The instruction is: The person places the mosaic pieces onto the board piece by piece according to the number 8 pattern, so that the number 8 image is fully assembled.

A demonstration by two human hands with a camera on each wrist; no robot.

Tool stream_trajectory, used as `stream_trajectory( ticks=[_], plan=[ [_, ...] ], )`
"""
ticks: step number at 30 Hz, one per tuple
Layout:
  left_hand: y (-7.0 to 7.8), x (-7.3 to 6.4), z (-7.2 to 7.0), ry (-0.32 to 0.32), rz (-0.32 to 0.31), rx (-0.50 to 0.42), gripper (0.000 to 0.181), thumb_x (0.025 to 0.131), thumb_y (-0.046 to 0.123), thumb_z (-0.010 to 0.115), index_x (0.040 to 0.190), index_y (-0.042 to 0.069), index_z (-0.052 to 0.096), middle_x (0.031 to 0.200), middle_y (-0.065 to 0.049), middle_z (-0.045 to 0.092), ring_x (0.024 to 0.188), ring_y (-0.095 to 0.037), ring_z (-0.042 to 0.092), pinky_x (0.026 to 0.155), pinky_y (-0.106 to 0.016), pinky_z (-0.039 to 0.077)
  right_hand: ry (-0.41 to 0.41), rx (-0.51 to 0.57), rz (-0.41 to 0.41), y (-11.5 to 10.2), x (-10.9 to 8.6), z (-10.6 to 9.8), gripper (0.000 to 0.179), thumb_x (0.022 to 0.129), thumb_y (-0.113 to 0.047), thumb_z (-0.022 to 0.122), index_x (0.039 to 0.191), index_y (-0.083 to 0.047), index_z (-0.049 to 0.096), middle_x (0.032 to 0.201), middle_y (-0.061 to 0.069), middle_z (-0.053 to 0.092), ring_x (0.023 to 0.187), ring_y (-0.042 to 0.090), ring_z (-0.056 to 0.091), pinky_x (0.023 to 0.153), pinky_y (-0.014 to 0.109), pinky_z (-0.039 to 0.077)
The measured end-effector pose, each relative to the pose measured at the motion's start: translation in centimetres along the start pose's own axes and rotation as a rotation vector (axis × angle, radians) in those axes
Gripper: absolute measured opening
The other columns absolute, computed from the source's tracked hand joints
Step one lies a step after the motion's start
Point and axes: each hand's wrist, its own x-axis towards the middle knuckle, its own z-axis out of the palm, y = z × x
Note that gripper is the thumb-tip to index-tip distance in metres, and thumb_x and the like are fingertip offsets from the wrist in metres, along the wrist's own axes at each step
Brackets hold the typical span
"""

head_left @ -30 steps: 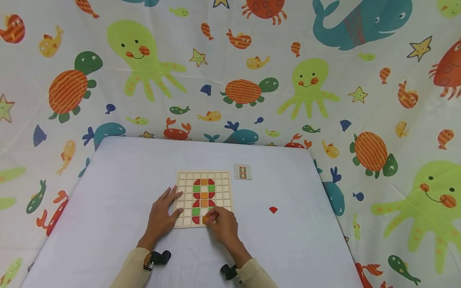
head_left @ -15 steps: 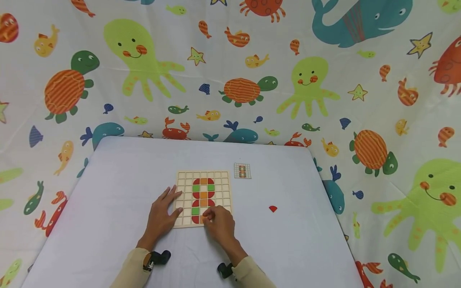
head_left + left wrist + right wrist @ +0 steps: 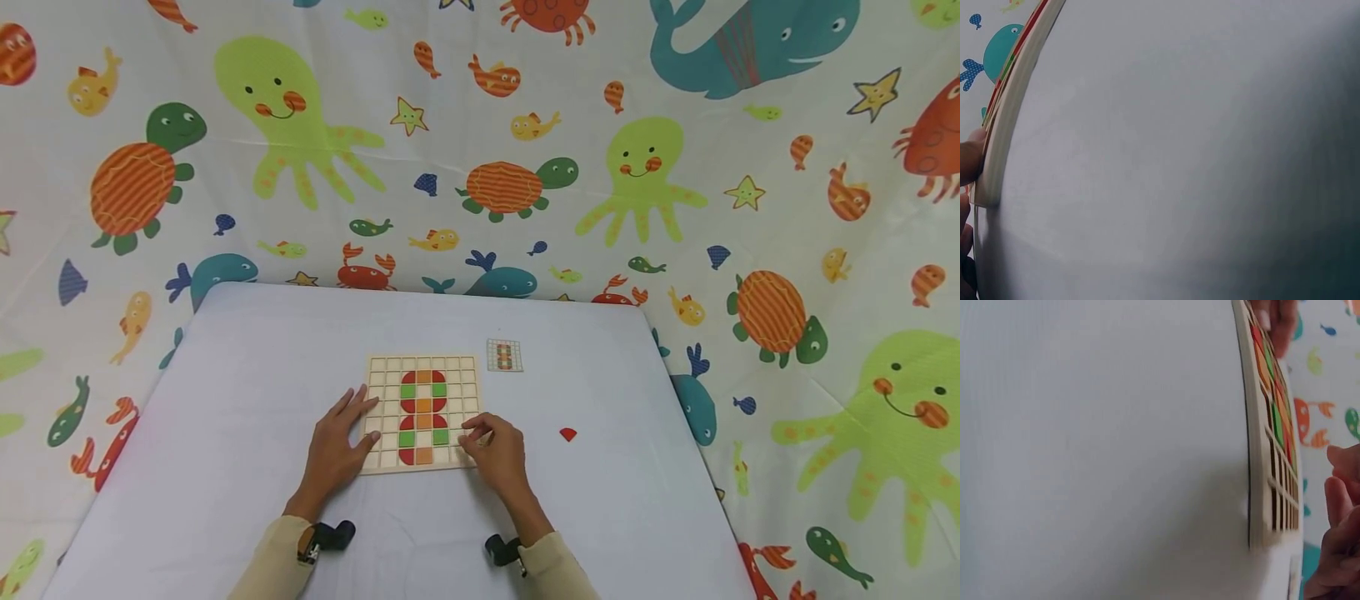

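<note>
A wooden grid board [image 3: 463, 387] lies on the table, with red quarter-round, orange and green square tiles set in its cells as a figure-eight pattern. At the pattern's bottom row sits an orange tile [image 3: 423, 456], beside a red one. My left hand [image 3: 336, 443] rests on the board's left edge, fingers spread and thumb over the cells; in the left wrist view the thumb [image 3: 970, 161] touches the board's rim. Over the board's lower right side is my right hand [image 3: 498, 457], fingers loosely bent, nothing seen between them. A red quarter-round tile [image 3: 568, 434] lies apart on the right.
Behind the board's right corner lies a small pattern card [image 3: 504, 355] showing a similar design. White cloth covers the table [image 3: 637, 500]. A curtain [image 3: 420, 83] printed with sea animals hangs behind it.
My right hand has let go of the orange tile in the bottom row and moved right, uncovering that tile and a green one. The left hand stays on the board.
</note>
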Motion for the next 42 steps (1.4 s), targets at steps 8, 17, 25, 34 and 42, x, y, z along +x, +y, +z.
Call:
stream_trajectory(
  ticks=[8, 17, 25, 34, 42],
  plan=[
    [0.1, -0.1, -0.1, 0.012, 0.006, -0.008, 0.061, 0.089, 0.010, 0.082, 0.147, 0.012, 0.064, 0.166, -0.015, 0.047, 0.156, -0.048, 0.038, 0.120, -0.076, 0.031, 0.103, 0.029, 0.055, 2.6, 0.7, -4.6, 0.019, 0.085, -0.011, 0.088, 0.099, -0.021, 0.080, 0.077, -0.003, 0.071, 0.062, 0.013, 0.051, 0.052, 0.023, 0.042],
    [0.2, -0.1, -0.2, 0.009, 0.005, -0.004, 0.060, 0.089, 0.011, 0.081, 0.147, 0.012, 0.063, 0.166, -0.016, 0.047, 0.156, -0.048, 0.037, 0.120, -0.077, 0.030, 0.223, -0.043, 0.141, 5.8, 1.0, -9.2, 0.023, 0.083, -0.008, 0.089, 0.104, -0.014, 0.082, 0.081, 0.005, 0.073, 0.068, 0.015, 0.053, 0.059, 0.025, 0.042],
    [0.1, 0.0, -0.2, 0.010, 0.003, -0.011, 0.061, 0.089, 0.010, 0.081, 0.147, 0.012, 0.063, 0.166, -0.016, 0.047, 0.156, -0.048, 0.037, 0.120, -0.075, 0.031, 0.221, -0.106, 0.274, 8.0, 1.2, -11.6, 0.029, 0.087, -0.009, 0.085, 0.115, -0.013, 0.081, 0.097, 0.011, 0.074, 0.070, 0.020, 0.057, 0.058, 0.028, 0.041],
    [0.2, -0.1, -0.1, -0.009, -0.018, -0.014, 0.061, 0.090, 0.011, 0.081, 0.148, 0.013, 0.063, 0.167, -0.014, 0.045, 0.157, -0.046, 0.035, 0.121, -0.075, 0.029, 0.172, -0.203, 0.339, 9.4, 1.0, -11.7, 0.018, 0.091, -0.013, 0.082, 0.109, -0.015, 0.081, 0.103, 0.011, 0.072, 0.101, 0.029, 0.062, 0.074, 0.033, 0.043],
    [0.2, 0.0, -0.1, 0.005, 0.004, -0.015, 0.061, 0.089, 0.011, 0.081, 0.147, 0.013, 0.063, 0.166, -0.015, 0.047, 0.156, -0.047, 0.037, 0.121, -0.075, 0.031, 0.172, -0.204, 0.353, 9.8, 1.1, -11.8, 0.021, 0.092, -0.013, 0.081, 0.112, -0.016, 0.077, 0.101, 0.008, 0.069, 0.094, 0.027, 0.061, 0.070, 0.033, 0.042]
  ],
)
